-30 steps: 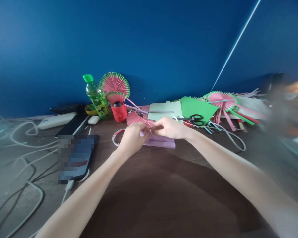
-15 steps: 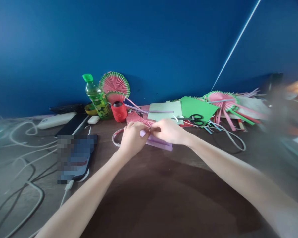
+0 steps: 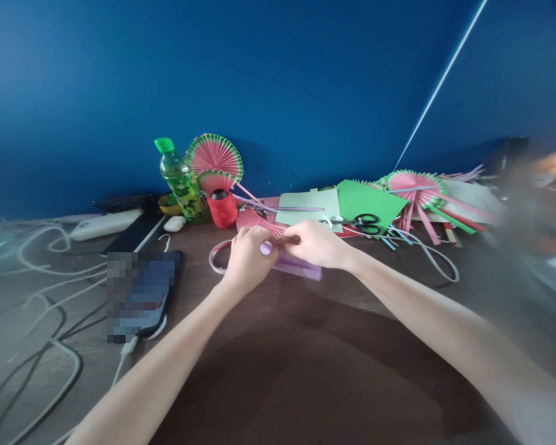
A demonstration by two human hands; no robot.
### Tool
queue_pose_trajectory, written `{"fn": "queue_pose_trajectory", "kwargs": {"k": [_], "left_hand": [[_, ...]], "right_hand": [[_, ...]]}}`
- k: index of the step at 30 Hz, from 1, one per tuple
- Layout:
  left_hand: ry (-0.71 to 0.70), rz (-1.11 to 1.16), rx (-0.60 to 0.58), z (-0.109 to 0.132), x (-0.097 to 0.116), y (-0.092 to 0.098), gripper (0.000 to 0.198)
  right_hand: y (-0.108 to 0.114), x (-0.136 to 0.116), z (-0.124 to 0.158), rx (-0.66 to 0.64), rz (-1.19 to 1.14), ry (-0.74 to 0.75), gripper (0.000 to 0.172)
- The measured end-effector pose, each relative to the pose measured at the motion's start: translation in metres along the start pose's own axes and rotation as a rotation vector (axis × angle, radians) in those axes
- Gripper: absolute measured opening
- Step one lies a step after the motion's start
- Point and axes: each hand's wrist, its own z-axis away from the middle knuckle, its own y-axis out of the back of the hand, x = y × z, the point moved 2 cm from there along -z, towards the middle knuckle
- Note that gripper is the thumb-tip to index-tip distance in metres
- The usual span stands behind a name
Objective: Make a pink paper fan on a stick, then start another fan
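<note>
My left hand is closed, its fingers around a purple paper strip. A rounded end of the purple paper sticks out by the thumb. My right hand pinches the same purple paper from the other side, thumb and forefinger together; the exact grip is partly hidden. The strip's long part slants to the lower right under my right hand. Just beyond my fingers lies pink pleated paper. A roll of tape rests beside my left hand, partly covered by it.
Behind stand a red thread spool, a green bottle and a round pleated fan. Black scissors lie on green paper. To the left are a phone and white cables. A blue wall rises behind.
Both hands keep their hold on the purple paper in nearly the same place. My right hand has shifted very slightly, and the paper's rounded end has turned a little.
</note>
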Motion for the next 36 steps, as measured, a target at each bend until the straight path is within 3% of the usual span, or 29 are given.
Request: {"fn": "queue_pose_trajectory", "kwargs": {"k": [7,13,27,33,36], "left_hand": [[-0.02,0.064,-0.011,-0.003,-0.001,0.003,0.008],[0.018,0.041,0.003,-0.007,-0.007,0.012,0.008],[0.422,-0.653,-0.067,-0.012,-0.069,0.071,0.02],[0.558,-0.705,-0.219,-0.013,-0.09,0.071,0.03],[0.498,-0.668,-0.275,-0.011,-0.094,0.066,0.032]], "right_hand": [[0.007,0.004,-0.003,-0.033,-0.106,-0.006,0.021],[0.012,0.017,-0.006,-0.021,-0.052,-0.037,0.021],[0.039,0.041,-0.009,0.057,0.091,-0.276,0.017],[0.038,0.04,-0.01,0.04,0.064,-0.22,0.017],[0.036,0.042,-0.01,0.001,0.014,-0.198,0.017]]}}
